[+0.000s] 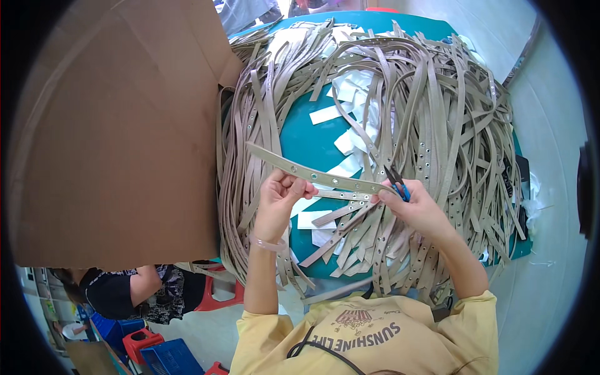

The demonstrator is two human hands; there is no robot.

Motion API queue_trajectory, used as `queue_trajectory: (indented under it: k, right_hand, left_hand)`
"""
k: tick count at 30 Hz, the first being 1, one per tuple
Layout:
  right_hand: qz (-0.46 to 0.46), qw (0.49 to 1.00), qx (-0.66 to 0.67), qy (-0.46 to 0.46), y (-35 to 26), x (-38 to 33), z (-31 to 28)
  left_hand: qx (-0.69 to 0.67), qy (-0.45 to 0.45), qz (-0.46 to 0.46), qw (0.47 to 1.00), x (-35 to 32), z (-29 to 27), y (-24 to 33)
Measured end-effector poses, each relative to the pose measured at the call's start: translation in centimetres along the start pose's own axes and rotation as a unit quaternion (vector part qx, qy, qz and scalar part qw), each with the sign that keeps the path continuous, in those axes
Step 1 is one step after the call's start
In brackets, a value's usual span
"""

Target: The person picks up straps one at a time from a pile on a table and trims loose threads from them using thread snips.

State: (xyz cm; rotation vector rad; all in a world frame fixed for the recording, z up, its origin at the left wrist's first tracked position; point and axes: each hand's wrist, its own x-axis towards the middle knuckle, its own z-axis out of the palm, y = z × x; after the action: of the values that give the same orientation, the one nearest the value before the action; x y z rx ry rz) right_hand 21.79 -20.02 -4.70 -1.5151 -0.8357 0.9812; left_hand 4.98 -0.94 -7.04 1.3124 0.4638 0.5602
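Note:
A beige belt (306, 173) with metal eyelets is stretched between my hands, its tip sticking out past my left hand. My left hand (277, 201) is closed, thumb and fingers pinching the belt's edge. Thumb and fingers of my right hand (417, 211) pinch the belt farther right. The same hand also holds small snips (403, 190) with blue handles and dark blades, which point up and away from me. Just below the belt runs a second eyeleted stretch (342, 195); whether it belongs to the same belt I cannot tell.
Heaps of similar belts (431, 106) cover much of the green table (306, 140), with white paper pieces (327, 114) among them. A large cardboard box (125, 137) stands close on the left. Behind it, a person (150, 290) sits near red stools (222, 295) and a blue crate (172, 357).

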Motion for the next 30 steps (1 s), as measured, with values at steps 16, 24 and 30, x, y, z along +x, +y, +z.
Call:
queue_trajectory:
  k: [16, 24, 30]
  right_hand:
    - [0.183, 0.954, 0.218, -0.100, 1.5, 0.1, -1.4]
    - [0.100, 0.963, 0.232, -0.097, 2.0, 2.2, -2.0]
    - [-0.049, 0.954, 0.268, -0.123, -0.9, 6.5, -2.3]
  left_hand:
    - [-0.042, 0.094, 0.052, 0.993, -1.4, 1.3, 1.6]
    - [-0.051, -0.047, 0.010, 0.998, -0.4, 3.1, 0.2]
    - [-0.059, -0.256, -0.165, 0.951, -1.6, 7.0, -2.5]
